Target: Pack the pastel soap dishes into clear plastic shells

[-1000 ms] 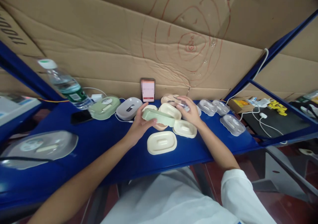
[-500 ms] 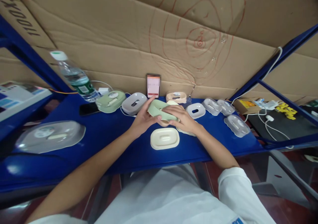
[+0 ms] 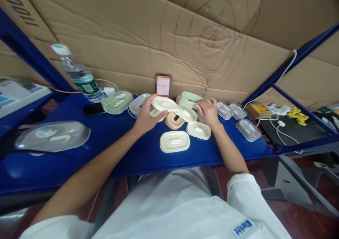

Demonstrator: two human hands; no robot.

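My left hand (image 3: 146,117) is closed on the edge of a cream oval plastic lid (image 3: 164,104), thumb below and fingers behind. To the right, my right hand (image 3: 208,111) grips the end of a pale green oval dish (image 3: 187,98), which is tilted near the back of the table. Between the hands, a cream oval piece (image 3: 188,115) lies partly over a peach dish (image 3: 174,122) with a dark slot. Nearer to me are one cream lid (image 3: 174,141) with a raised middle ridge and another like it (image 3: 199,130).
On the blue table (image 3: 148,154) stand a green lidded box (image 3: 118,103), a grey dish (image 3: 138,104) and several clear-covered boxes, one large (image 3: 53,136) at left. A lit phone (image 3: 162,85) leans upright at the back. A water bottle (image 3: 82,78) stands behind a dark phone (image 3: 93,109).
Both hands were on the green dish. My right hand has carried it to the back right, and my left hand has let go of it and taken hold of a cream lid.
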